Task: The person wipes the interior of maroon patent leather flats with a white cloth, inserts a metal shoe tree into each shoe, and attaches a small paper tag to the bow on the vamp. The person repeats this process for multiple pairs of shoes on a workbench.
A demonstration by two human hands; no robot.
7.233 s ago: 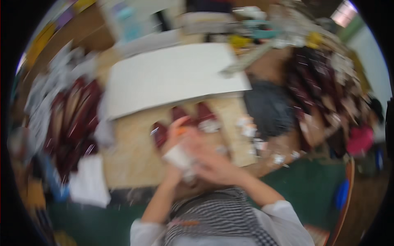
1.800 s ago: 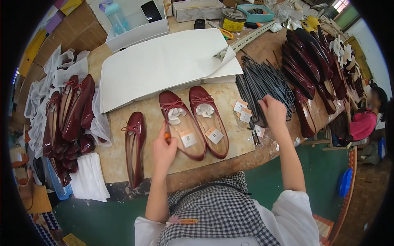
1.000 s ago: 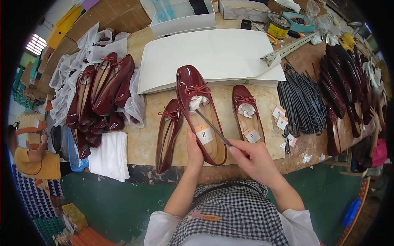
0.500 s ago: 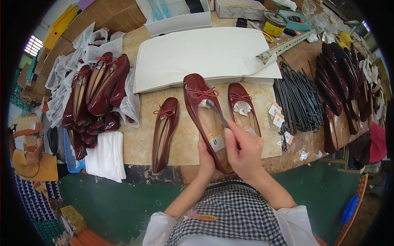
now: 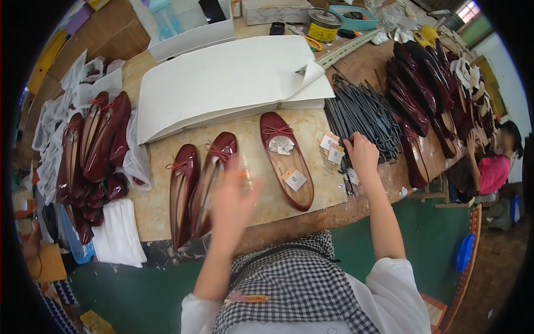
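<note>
Three dark red patent ballet flats with bows lie before me on the table. The left flat (image 5: pixel 185 192) and the middle flat (image 5: pixel 221 146) stand close together; a dark stick runs inside the left one. My left hand (image 5: pixel 233 203), smeared by motion, passes over the middle flat and partly hides it. Crumpled paper (image 5: pixel 281 145) and a white and orange tag (image 5: pixel 293 178) lie inside the right flat (image 5: pixel 306 192). At the near left edge of a pile of thin black shoe sticks (image 5: pixel 367 119), my right hand (image 5: pixel 364 156) pinches one stick.
Loose tags (image 5: pixel 335 153) lie beside the sticks. White paper sheets (image 5: pixel 233 78) and a metal angle bar (image 5: pixel 339 51) are behind. Red flats (image 5: pixel 103 136) are heaped at left above a white cloth (image 5: pixel 118 234); more flats (image 5: pixel 414 92) stand right, near a seated person (image 5: pixel 492 172).
The middle flat, held in my hands before, now lies beside the left flat. My right hand has moved right to the stick pile. The view has shifted right.
</note>
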